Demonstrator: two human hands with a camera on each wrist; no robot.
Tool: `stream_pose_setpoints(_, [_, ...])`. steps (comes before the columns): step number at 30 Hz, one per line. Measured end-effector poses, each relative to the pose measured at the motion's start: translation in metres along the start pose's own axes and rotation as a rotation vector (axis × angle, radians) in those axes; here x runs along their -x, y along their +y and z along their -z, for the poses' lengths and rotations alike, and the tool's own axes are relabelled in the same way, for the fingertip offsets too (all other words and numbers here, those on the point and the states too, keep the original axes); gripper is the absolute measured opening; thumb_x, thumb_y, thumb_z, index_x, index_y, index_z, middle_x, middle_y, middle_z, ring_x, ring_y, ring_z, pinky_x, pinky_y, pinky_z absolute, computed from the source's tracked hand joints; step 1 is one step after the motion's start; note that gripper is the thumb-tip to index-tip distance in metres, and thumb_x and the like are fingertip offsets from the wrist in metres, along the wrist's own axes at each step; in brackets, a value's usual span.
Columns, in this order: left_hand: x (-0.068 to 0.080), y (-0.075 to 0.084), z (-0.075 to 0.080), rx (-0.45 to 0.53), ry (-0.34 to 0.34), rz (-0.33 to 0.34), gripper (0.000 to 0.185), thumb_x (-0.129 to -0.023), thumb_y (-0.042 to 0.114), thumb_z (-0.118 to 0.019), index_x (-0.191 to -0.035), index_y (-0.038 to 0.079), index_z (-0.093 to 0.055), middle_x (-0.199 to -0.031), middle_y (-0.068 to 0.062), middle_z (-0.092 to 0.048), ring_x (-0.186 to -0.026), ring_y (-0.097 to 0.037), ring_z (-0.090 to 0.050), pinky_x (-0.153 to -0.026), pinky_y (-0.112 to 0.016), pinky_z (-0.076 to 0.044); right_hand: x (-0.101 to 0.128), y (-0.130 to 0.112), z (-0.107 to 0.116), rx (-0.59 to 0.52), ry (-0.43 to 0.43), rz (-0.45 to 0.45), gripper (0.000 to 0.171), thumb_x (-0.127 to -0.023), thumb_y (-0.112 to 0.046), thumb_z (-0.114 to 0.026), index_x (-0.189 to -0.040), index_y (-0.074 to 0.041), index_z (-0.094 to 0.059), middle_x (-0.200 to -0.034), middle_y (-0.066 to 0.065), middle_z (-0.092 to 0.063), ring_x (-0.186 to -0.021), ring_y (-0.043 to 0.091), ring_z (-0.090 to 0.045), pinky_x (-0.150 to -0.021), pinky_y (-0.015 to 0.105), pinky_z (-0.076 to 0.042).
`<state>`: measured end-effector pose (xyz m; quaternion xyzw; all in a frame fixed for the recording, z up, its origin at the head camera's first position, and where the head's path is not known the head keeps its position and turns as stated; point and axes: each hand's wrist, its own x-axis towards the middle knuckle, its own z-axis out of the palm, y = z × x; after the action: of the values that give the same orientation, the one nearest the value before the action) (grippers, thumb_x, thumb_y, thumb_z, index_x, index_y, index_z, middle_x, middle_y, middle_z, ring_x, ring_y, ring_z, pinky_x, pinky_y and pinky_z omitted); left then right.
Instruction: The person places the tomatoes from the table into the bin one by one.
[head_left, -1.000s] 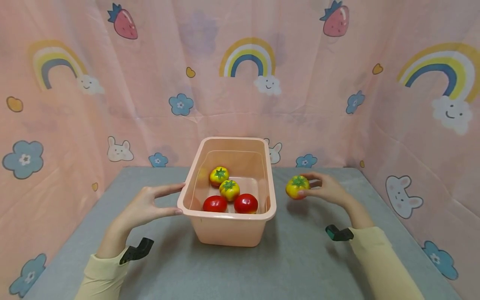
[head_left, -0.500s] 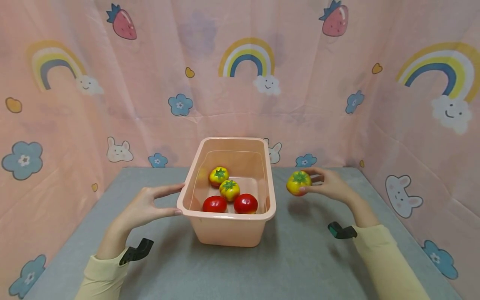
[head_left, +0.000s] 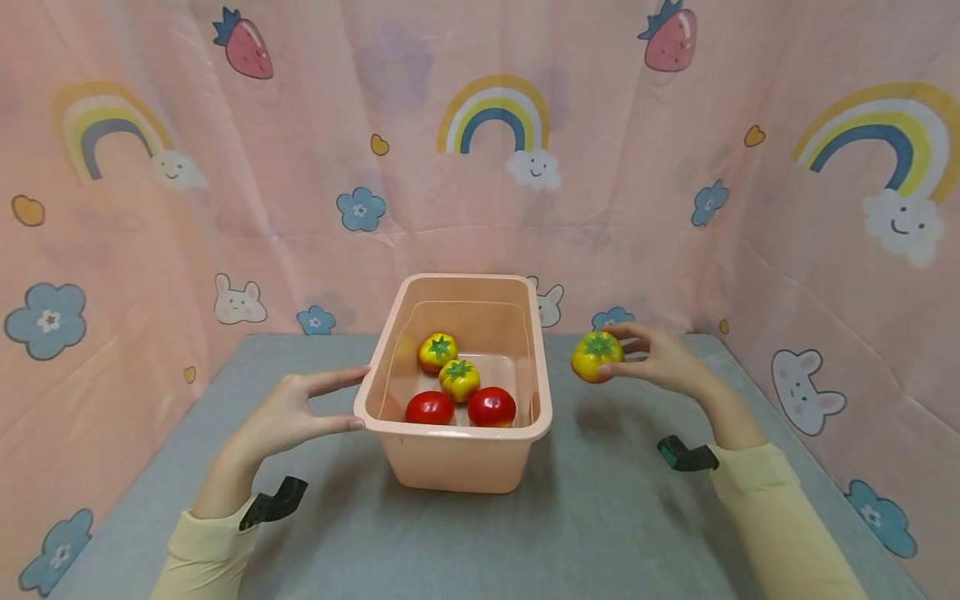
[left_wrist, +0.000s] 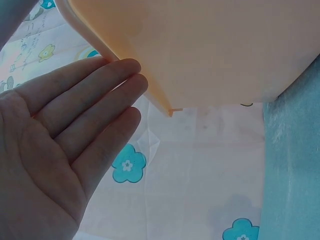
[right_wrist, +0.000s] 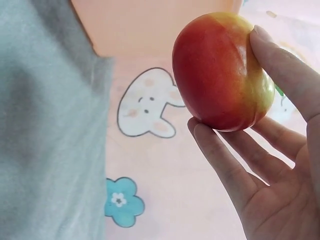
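A yellow tomato with a green star-shaped top hangs above the table, right of the pink plastic tub. My right hand pinches it between thumb and fingers; the right wrist view shows its red underside. Inside the tub lie two yellow tomatoes with green tops and two red ones, nearer the front wall. At the tub's left rim, my left hand touches the edge with thumb and fingers spread apart. In the left wrist view its straight fingers lie against the rim.
The tub stands on a grey cloth-covered table. Behind and to the sides hangs a pink curtain printed with rainbows, flowers and rabbits, meeting the table's back edge. Each forearm carries a black wrist camera.
My right hand has raised the tomato a little and moved slightly away from me, toward the back of the table. The left hand and the tub have stayed put.
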<state>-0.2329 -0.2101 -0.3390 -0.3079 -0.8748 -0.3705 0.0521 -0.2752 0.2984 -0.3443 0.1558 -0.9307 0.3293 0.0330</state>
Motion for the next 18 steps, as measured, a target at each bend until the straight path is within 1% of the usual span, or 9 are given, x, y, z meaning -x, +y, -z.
stream_pose_setpoints(7, [0.000,-0.001,0.000,0.004,-0.002,0.008,0.061,-0.076,0.035,-0.079,-0.132,0.021,-0.058,-0.129,0.000,-0.061,-0.122,-0.025,-0.056,-0.094,-0.056,-0.047,-0.004,-0.013,0.007,-0.037,-0.013,-0.004,0.069,-0.078,-0.044,-0.075,-0.133,-0.011,-0.051,-0.129,0.014,-0.056,-0.109,0.035,-0.058,-0.086,0.043,-0.055])
stream_pose_setpoints(12, [0.000,-0.001,0.000,0.007,-0.006,0.019,0.061,-0.076,0.036,-0.079,-0.132,0.021,-0.058,-0.130,0.000,-0.061,-0.123,-0.026,-0.055,-0.094,-0.056,-0.047,-0.007,-0.022,0.010,-0.055,-0.010,0.007,0.070,-0.078,-0.044,-0.075,-0.135,-0.011,-0.049,-0.132,0.014,-0.053,-0.111,0.035,-0.056,-0.087,0.043,-0.054])
stream_pose_setpoints(18, [0.000,-0.001,0.000,0.013,-0.007,0.023,0.061,-0.077,0.036,-0.079,-0.132,0.022,-0.058,-0.130,0.000,-0.061,-0.123,-0.026,-0.055,-0.094,-0.056,-0.047,-0.012,-0.031,0.013,-0.020,0.005,0.035,0.071,-0.078,-0.044,-0.075,-0.136,-0.012,-0.049,-0.134,0.014,-0.053,-0.112,0.034,-0.057,-0.088,0.045,-0.054])
